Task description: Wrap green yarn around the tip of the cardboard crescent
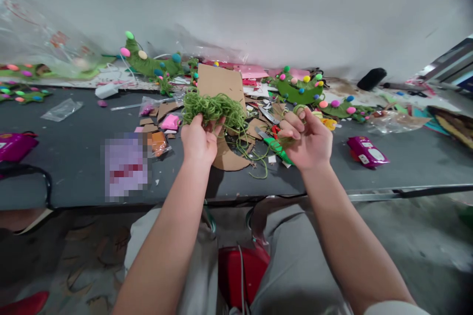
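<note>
A loose tangle of green yarn [214, 108] is gripped in my left hand [199, 140], its strands spilling to the right and hanging toward the table. My right hand [312, 135] is raised palm-up with curled fingers, and a bit of the same green yarn shows at its fingertips. Under the tangle lies a curved cardboard piece [229, 157], partly hidden by my left hand and the strands. A flat cardboard sheet [220, 81] rises behind the yarn. Scissors [268, 115] and a green-handled cutter [277, 149] lie between my hands, the cutter close to my right hand.
Green crescents with coloured pompoms, one at back left [151, 65] and one at back right [299, 91], line the wall. Cardboard scraps [256, 128] clutter the middle. Purple packs lie at right [367, 151] and left [16, 146]. A red stool [244, 270] is below.
</note>
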Tool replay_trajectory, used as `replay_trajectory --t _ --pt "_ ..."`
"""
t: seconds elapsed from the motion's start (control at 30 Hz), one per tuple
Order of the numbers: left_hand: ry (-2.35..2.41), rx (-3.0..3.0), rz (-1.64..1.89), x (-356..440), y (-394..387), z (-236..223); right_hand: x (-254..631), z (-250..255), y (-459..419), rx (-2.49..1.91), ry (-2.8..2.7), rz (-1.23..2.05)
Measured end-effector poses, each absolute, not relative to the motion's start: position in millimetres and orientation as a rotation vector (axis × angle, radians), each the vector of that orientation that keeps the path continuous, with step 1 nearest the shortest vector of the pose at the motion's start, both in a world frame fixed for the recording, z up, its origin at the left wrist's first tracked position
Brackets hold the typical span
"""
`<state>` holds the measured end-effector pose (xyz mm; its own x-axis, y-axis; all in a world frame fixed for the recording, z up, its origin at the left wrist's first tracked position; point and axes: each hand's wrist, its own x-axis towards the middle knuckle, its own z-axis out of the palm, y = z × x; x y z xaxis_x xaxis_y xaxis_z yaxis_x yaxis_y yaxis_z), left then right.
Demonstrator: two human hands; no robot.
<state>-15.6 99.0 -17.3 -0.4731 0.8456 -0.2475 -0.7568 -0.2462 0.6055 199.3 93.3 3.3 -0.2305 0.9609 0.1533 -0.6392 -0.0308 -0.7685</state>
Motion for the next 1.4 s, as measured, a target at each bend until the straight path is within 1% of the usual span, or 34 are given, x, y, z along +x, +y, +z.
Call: replay_trajectory --t 0.1,0.13,0.2,0.27,0.33,0.4,0.47,0.6,0.7,0.8,0.9,0.97,1.0,1.13,1.2,1.3,1.4 --pt "0.802 0.126 1.928 -18 100 -16 199 1 91 -0.823 -1.144 1.495" --pt "0.800 0.121 1.939 -19 100 -16 198 -1 90 -0.984 -1.290 1.384" --pt "0.802 0.117 1.948 -20 101 -16 199 -4 87 -1.285 -1.617 1.042" --pt "0.810 0.115 1.938 -22 101 -16 202 -6 82 -1.485 -1.899 0.722" --pt "0.816 0.111 1.922 -22 101 -17 207 -6 79 -1.607 -2.112 0.591" --pt "0.824 0.098 1.915 -23 101 -17 212 -4 76 -1.598 -2.235 0.599" --pt "0.835 0.085 1.915 -24 102 -17 214 -3 76 -1.430 -2.213 0.661" --pt "0.840 0.084 1.909 -24 104 -16 208 -2 76 -1.026 -1.793 0.796" --pt "0.823 0.068 1.893 -23 106 -15 199 -1 75 -0.817 -1.453 0.987" --pt "0.825 0.010 1.900 -23 108 -15 194 2 72 -0.752 -1.259 1.184" --pt "0.796 0.010 1.928 -26 111 -15 195 6 73 -0.820 -1.195 1.236" --pt "0.788 0.049 1.952 -30 112 -16 198 7 76 -0.889 -1.210 1.188" --pt "0.791 0.065 1.968 -33 113 -17 200 7 77 -0.944 -1.246 1.114" --pt "0.777 0.131 2.003 -41 113 -16 210 2 77 -1.301 -1.651 0.578" --pt "0.788 0.160 1.999 -43 112 -15 215 -2 76 -1.478 -1.938 0.401" --pt "0.843 0.149 2.004 -45 111 -13 219 -7 76 -1.579 -2.171 0.375" --pt "0.820 0.129 2.013 -46 111 -14 218 -9 80 -1.337 -1.974 0.592"
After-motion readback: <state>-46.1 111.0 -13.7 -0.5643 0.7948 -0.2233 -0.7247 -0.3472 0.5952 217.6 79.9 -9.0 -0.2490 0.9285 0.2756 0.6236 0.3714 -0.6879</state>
